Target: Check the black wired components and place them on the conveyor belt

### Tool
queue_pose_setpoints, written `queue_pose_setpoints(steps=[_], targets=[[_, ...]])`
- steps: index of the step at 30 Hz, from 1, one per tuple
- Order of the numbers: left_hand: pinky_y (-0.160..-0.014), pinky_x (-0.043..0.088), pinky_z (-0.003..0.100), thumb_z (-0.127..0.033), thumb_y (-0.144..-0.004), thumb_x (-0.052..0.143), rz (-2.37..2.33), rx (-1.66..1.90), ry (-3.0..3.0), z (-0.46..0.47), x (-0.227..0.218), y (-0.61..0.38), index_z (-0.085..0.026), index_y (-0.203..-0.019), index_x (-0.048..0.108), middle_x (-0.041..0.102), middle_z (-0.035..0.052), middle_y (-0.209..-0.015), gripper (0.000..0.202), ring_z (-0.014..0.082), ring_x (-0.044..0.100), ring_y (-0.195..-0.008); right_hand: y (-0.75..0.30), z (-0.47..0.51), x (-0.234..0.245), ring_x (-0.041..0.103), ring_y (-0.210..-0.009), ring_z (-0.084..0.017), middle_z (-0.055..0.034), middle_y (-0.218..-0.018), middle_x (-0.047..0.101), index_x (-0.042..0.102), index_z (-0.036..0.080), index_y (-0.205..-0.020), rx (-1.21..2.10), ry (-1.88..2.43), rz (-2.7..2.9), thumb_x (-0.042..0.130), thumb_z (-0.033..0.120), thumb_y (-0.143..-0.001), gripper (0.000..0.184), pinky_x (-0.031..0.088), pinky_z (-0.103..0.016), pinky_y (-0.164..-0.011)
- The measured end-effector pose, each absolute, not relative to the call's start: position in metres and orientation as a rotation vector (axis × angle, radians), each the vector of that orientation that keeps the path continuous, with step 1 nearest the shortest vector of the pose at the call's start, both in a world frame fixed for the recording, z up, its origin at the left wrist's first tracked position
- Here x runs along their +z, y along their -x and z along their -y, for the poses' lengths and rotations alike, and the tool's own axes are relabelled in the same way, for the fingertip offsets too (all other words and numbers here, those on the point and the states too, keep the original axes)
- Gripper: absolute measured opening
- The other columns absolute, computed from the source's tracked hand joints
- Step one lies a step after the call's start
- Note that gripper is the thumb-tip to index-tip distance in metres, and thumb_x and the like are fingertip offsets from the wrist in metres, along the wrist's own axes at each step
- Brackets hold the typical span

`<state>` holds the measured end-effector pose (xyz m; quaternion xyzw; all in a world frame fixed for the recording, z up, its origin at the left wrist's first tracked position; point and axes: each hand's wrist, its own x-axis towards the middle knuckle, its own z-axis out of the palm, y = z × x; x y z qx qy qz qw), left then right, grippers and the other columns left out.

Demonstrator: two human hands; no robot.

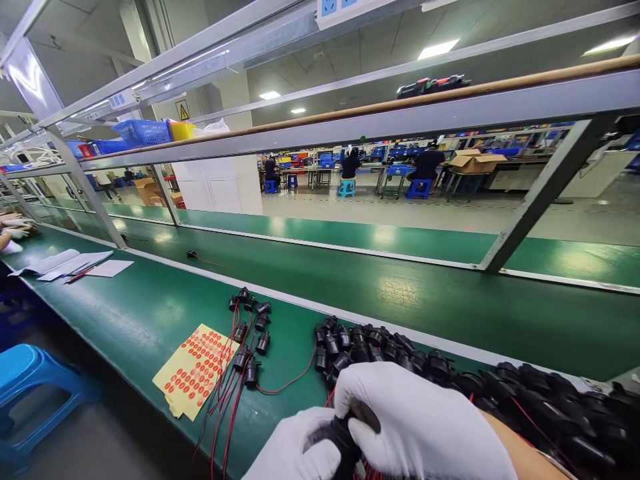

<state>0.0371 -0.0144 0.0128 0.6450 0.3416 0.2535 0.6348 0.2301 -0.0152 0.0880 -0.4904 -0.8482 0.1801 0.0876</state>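
While the green workbench [150,313] stretches past the heap of black sockets [450,380], the yellow sticker sheet [195,370] lies left of that heap. Just in front of the heap, the gloved right hand [420,427] and left hand [295,450] both grasp one black socket [345,437].

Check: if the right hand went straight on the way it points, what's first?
The right hand points left across the left hand, which it touches already; past that, likely the wired parts. Depth unclear.
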Motion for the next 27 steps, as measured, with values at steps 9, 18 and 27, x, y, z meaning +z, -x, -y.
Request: queue_pose_setpoints(steps=[9, 18, 27], targets=[[-0.081, 0.048, 0.033, -0.078, -0.081, 0.054, -0.669, 0.591, -1.448, 0.014, 0.024, -0.033, -0.012, -0.108, 0.075, 0.070, 0.0100, -0.087, 0.075, 0.0264, 0.063, -0.089, -0.234, 0.016, 0.082, 0.065, -0.064, -0.014, 0.0036, -0.074, 0.074, 0.072, 0.025, -0.091, 0.551, 1.379, 2.485, 0.050, 0.008, -0.071, 0.034, 0.045, -0.020, -0.058], [-0.081, 0.048, 0.036, -0.083, -0.078, 0.051, -0.616, 0.634, -1.429, 0.010, 0.005, -0.031, -0.014, -0.089, 0.073, 0.067, 0.0141, -0.095, 0.074, 0.0289, 0.063, -0.091, -0.234, 0.013, 0.088, 0.070, -0.083, -0.014, 0.0029, -0.090, 0.076, 0.076, 0.024, -0.097, 0.763, 1.221, 2.285, 0.054, 0.002, -0.074, 0.039, 0.052, -0.020, -0.080], [-0.091, 0.046, 0.037, -0.085, -0.080, 0.044, -0.721, 0.625, -1.599, 0.009, -0.004, -0.031, -0.012, -0.113, 0.071, 0.069, 0.0135, -0.103, 0.085, 0.0314, 0.062, -0.100, -0.225, 0.018, 0.086, 0.060, -0.077, -0.016, 0.0017, -0.085, 0.066, 0.070, 0.021, -0.095, 1.036, 1.485, 2.243, 0.060, 0.012, -0.072, 0.027, 0.047, -0.024, -0.069]])
